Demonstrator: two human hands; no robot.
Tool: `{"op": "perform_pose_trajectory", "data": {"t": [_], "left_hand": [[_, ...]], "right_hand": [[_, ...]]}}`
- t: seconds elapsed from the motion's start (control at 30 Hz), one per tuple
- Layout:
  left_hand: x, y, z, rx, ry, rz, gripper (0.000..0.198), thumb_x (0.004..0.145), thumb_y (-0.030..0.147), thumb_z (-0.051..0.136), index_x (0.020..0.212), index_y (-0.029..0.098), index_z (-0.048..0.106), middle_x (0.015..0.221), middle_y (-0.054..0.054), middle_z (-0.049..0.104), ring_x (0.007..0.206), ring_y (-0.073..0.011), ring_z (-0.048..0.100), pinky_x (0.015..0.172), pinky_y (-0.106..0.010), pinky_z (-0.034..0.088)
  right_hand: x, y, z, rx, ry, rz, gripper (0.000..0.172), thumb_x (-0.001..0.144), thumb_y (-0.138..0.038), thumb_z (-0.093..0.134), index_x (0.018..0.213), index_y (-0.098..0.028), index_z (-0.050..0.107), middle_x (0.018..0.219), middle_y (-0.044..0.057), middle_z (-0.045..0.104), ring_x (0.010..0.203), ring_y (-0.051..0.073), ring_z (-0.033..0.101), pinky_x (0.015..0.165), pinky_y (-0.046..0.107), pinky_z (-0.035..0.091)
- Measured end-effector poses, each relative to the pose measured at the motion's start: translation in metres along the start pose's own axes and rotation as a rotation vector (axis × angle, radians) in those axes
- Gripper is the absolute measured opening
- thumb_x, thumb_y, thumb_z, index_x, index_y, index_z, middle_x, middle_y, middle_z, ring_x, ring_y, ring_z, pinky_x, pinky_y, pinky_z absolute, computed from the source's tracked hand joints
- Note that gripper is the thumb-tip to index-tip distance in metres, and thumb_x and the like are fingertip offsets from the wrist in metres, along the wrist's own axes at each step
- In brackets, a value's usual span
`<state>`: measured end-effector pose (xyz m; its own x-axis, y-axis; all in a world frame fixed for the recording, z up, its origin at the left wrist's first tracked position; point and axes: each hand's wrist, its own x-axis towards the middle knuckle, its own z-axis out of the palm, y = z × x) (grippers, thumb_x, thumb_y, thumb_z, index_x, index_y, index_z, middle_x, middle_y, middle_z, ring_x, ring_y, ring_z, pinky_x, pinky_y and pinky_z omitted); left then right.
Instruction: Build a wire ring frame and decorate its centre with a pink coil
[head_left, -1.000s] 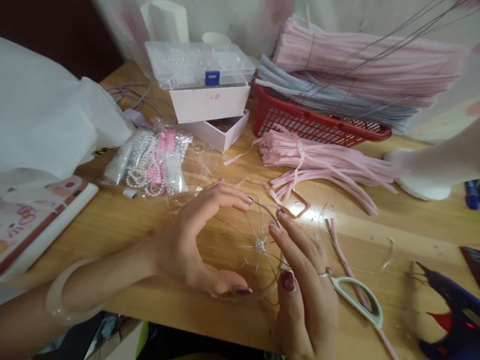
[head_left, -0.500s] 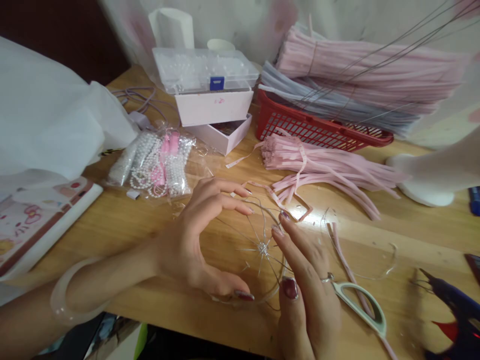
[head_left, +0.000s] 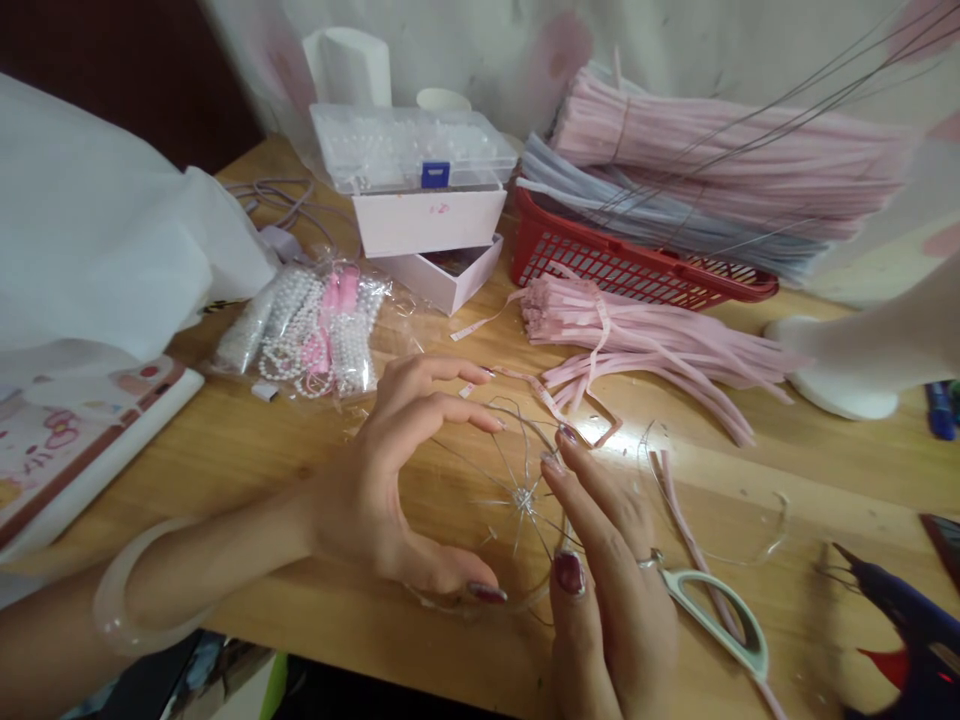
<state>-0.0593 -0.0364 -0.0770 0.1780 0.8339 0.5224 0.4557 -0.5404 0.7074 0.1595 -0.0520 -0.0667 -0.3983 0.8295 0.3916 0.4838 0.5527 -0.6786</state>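
Wire frame (head_left: 523,500), its thin spokes spreading from 1 small centre, sits over the table (head_left: 330,630) between the left hand (head_left: 379,490) and the right hand (head_left: 611,590). The left curves open around it, thumb and fingers well apart; the right reaches its right edge, but whether it grips cannot be told. A pale green looped handle (head_left: 757,645) lies just beside the right hand.

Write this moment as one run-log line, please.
left hand: curved around wire frame | right hand: at its right edge | nearby: glue gun, pink bundle
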Motion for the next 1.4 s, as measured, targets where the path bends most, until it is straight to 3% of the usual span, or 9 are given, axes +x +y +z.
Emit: {"op": "perform_pose_trajectory", "data": {"t": [1.4], "left_hand": [[0.001,0.0028,-0.0034,0.033,-0.029,0.008,0.077,0.064,0.069,0.082,0.123,0.026,0.058,0.131,-0.011,0.055,0.124,-0.0328,0.052,0.113,-0.054,0.036]], "right_hand": [[-0.0002,-0.0026,-0.0031,0.01,-0.011,0.028,0.049,0.102,-0.019,0.046,0.149,-0.032,0.047,0.158,-0.001,0.046,0.144,0.025,0.042,0.117,0.045,0.035]]}}
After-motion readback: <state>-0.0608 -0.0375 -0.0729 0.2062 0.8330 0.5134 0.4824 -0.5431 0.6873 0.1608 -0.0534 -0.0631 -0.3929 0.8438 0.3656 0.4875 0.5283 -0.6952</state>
